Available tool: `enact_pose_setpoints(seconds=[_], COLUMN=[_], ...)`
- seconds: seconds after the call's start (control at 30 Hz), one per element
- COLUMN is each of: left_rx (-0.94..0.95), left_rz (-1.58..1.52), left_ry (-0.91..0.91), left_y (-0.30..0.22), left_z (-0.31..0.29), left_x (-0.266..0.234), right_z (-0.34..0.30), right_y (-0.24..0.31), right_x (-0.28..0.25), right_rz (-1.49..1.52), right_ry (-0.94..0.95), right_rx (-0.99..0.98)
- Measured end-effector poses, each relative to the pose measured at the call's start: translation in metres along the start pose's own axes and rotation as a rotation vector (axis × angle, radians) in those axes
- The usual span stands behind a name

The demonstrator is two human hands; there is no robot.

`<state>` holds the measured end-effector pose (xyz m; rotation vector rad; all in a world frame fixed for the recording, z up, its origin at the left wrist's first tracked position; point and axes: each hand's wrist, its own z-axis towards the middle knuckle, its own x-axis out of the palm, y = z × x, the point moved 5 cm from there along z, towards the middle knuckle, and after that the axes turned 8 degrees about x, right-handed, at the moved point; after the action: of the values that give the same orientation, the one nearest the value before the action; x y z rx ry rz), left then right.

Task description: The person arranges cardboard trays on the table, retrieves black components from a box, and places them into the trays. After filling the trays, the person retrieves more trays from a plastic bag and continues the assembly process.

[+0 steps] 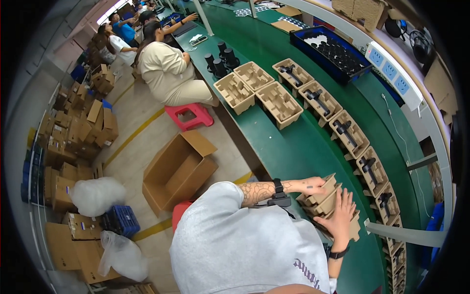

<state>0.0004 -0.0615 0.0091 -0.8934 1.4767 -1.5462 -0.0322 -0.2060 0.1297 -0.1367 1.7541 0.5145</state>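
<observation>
Molded brown pulp trays (324,202) lie in front of me on the green bench, tilted and packed close together. My left hand (311,185) is closed on the upper edge of one of them, its fingertips partly hidden. On the near right side, my right hand (340,219) lies against the trays with its fingers stretched out and its thumb apart. Along the bench to the right runs a curved row of pulp trays, each with a black device in it, such as this black device (345,132). Farther ahead, three pulp trays (280,104) without devices stand together.
Several black cylindrical parts (219,68) stand beyond the trays. A blue bin (338,76) of black parts and a power strip (391,68) are at far right. A metal bracket (406,234) juts in by my right hand. A person (164,71) sits ahead; an open carton (178,171) is at left.
</observation>
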Motion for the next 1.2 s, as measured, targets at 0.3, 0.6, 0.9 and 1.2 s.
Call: enact_pose_setpoints(seconds=[0.3,0.6,0.9,1.2], left_rx=[-0.044,-0.108,-0.068,-0.139], left_rz=[-0.103,0.17,0.021,0.244], left_ry=[-0.051,-0.033,-0.199,-0.208], left_y=[-0.014,-0.027,-0.021,-0.04], left_z=[0.005,0.002,-0.007,-0.012], left_x=[0.007,-0.008,-0.017,-0.028], right_z=[0.023,0.012,0.013,0.021], right_y=[-0.023,-0.009,0.007,0.018], right_x=[-0.001,-0.01,-0.007,-0.009], right_rz=[-0.143,-0.089,-0.006,-0.015], right_ry=[0.095,0.037,0.032,0.067], right_rx=[-0.111,-0.196,-0.113,-0.084])
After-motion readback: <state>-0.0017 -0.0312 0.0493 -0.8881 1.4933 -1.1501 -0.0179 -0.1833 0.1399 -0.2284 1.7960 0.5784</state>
